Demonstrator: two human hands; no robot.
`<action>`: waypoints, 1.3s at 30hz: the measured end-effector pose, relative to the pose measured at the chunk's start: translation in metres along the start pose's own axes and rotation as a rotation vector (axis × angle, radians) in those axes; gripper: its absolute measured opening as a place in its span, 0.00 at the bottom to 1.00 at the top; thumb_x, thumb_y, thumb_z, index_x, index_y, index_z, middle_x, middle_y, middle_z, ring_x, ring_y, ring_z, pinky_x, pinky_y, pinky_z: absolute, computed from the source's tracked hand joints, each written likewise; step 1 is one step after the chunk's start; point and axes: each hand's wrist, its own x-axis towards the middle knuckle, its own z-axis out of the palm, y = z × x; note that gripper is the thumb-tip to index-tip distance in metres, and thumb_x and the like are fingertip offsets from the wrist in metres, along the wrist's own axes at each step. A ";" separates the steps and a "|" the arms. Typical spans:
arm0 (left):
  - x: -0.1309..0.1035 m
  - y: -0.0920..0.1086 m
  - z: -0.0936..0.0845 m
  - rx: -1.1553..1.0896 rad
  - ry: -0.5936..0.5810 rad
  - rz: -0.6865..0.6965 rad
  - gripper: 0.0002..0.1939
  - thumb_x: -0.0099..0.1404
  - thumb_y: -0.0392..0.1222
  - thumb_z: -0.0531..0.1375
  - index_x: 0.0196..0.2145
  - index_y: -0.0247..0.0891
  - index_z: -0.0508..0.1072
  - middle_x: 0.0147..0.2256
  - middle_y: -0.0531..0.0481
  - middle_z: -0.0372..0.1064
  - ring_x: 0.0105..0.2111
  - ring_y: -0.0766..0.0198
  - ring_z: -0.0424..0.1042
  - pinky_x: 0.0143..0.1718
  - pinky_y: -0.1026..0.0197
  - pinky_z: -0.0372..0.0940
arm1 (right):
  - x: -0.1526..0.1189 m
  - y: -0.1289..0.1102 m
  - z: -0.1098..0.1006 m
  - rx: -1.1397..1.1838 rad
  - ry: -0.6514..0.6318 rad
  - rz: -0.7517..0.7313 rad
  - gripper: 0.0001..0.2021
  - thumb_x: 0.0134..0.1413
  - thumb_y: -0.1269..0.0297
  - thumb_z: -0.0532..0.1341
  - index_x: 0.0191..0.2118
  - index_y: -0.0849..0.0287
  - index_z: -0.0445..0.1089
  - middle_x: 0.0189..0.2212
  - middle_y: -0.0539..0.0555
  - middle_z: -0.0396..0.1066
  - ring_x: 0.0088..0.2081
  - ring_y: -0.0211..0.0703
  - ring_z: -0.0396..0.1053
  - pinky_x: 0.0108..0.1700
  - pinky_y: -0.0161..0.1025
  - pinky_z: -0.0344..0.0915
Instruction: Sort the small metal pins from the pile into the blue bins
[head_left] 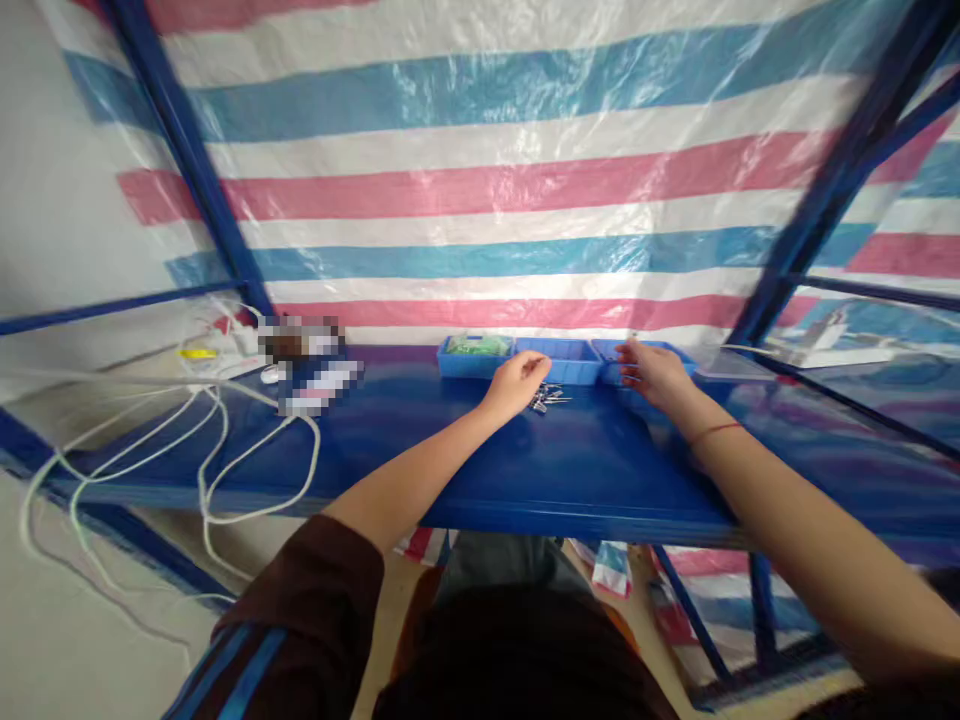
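Observation:
My left hand [517, 384] is over the blue table, in front of the middle blue bin [577, 374]. Its thumb and fingers are pressed together, and whatever they hold is too small to make out. Just beside and below its fingertips lies a small pile of thin metal pieces [552, 399]. Farther right, my right hand [658, 374] hovers at the right blue bin [609, 373], partly covering it. Its fingers are slightly bent and apart, with nothing visible in them. The left blue bin [448, 366] contains green material [476, 345].
White cables [311, 465] loop over the table's left side and hang off its front edge. Behind them is a blurred-out patch [311, 365]. Blue metal posts [199, 170] frame a striped plastic sheet [495, 190] at the back. A white device [829, 340] stands at far right.

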 end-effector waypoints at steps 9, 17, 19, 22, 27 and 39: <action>-0.002 0.004 -0.003 -0.004 -0.002 -0.012 0.12 0.62 0.46 0.54 0.35 0.35 0.71 0.31 0.50 0.71 0.33 0.66 0.68 0.38 0.64 0.62 | -0.020 0.005 0.025 -0.598 -0.442 -0.671 0.12 0.49 0.58 0.60 0.34 0.60 0.74 0.31 0.54 0.73 0.28 0.40 0.67 0.33 0.37 0.64; -0.005 0.010 -0.006 0.009 -0.045 -0.039 0.11 0.62 0.44 0.54 0.36 0.35 0.72 0.35 0.46 0.73 0.37 0.63 0.71 0.42 0.61 0.63 | -0.043 0.014 0.052 -0.770 -0.707 -0.997 0.16 0.55 0.56 0.57 0.42 0.59 0.74 0.42 0.59 0.72 0.41 0.48 0.71 0.46 0.42 0.64; -0.005 0.009 -0.006 0.024 -0.060 -0.043 0.11 0.62 0.44 0.55 0.37 0.35 0.72 0.36 0.46 0.73 0.37 0.62 0.71 0.43 0.60 0.64 | -0.041 0.015 0.051 -0.790 -0.684 -0.994 0.14 0.56 0.59 0.56 0.42 0.58 0.74 0.42 0.59 0.72 0.40 0.47 0.72 0.44 0.41 0.65; -0.005 0.008 -0.006 0.023 -0.083 -0.048 0.11 0.61 0.43 0.55 0.37 0.35 0.72 0.37 0.46 0.73 0.38 0.62 0.72 0.43 0.60 0.64 | -0.040 0.014 0.050 -0.841 -0.636 -0.991 0.12 0.55 0.63 0.56 0.41 0.57 0.74 0.41 0.58 0.73 0.39 0.46 0.72 0.43 0.40 0.65; -0.005 0.007 -0.005 0.025 -0.092 -0.043 0.10 0.61 0.40 0.55 0.37 0.35 0.72 0.38 0.46 0.73 0.38 0.63 0.72 0.44 0.60 0.65 | -0.043 0.011 0.048 -0.989 -0.578 -0.984 0.12 0.56 0.67 0.55 0.42 0.57 0.74 0.40 0.57 0.74 0.39 0.46 0.72 0.40 0.37 0.64; -0.006 0.008 -0.007 0.212 -0.151 0.027 0.11 0.61 0.38 0.54 0.40 0.35 0.72 0.36 0.47 0.73 0.37 0.64 0.71 0.43 0.61 0.65 | -0.046 0.006 0.047 -1.069 -0.442 -0.978 0.11 0.56 0.67 0.53 0.38 0.60 0.72 0.35 0.57 0.74 0.34 0.45 0.71 0.33 0.36 0.61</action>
